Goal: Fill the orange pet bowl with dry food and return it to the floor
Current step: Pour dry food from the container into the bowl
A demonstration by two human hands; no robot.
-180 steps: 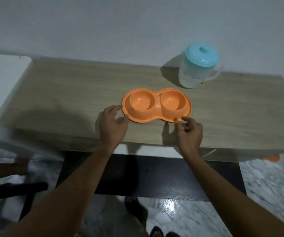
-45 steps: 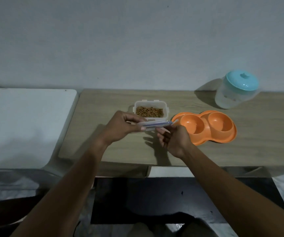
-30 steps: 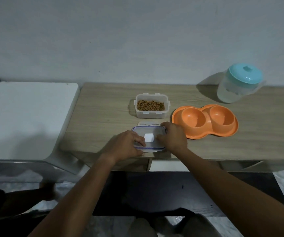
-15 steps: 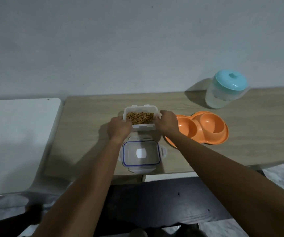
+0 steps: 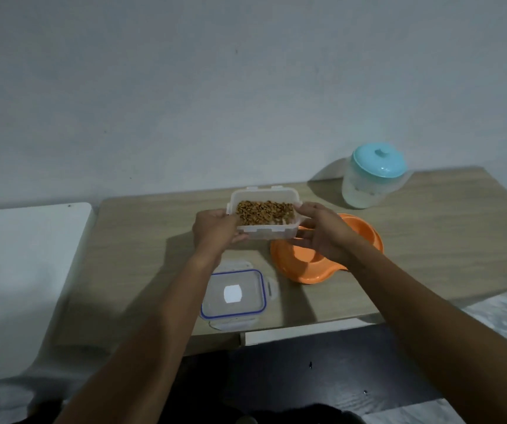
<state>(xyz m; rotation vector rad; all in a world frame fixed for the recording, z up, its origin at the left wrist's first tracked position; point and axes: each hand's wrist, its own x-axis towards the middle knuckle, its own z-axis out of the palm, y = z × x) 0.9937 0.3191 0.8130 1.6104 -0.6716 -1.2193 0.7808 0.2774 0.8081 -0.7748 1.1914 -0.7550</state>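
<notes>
The orange double pet bowl (image 5: 298,267) lies on the wooden table (image 5: 444,240), partly hidden behind my right forearm. A clear plastic food container (image 5: 266,220), holding brown dry kibble, is lifted off the table just left of and above the bowl's left end. My left hand (image 5: 215,229) grips its left side and my right hand (image 5: 322,231) grips its right side. The container's lid (image 5: 235,296), clear with a blue seal, lies flat on the table near the front edge.
A translucent jar with a teal lid (image 5: 373,179) stands at the back right of the table against the wall. A white surface (image 5: 16,270) adjoins the table on the left. Marble floor (image 5: 506,316) shows at the right.
Both hands have lifted the food container off the table and carried it to the right, toward the orange bowl. The lid stays where it was laid down.
</notes>
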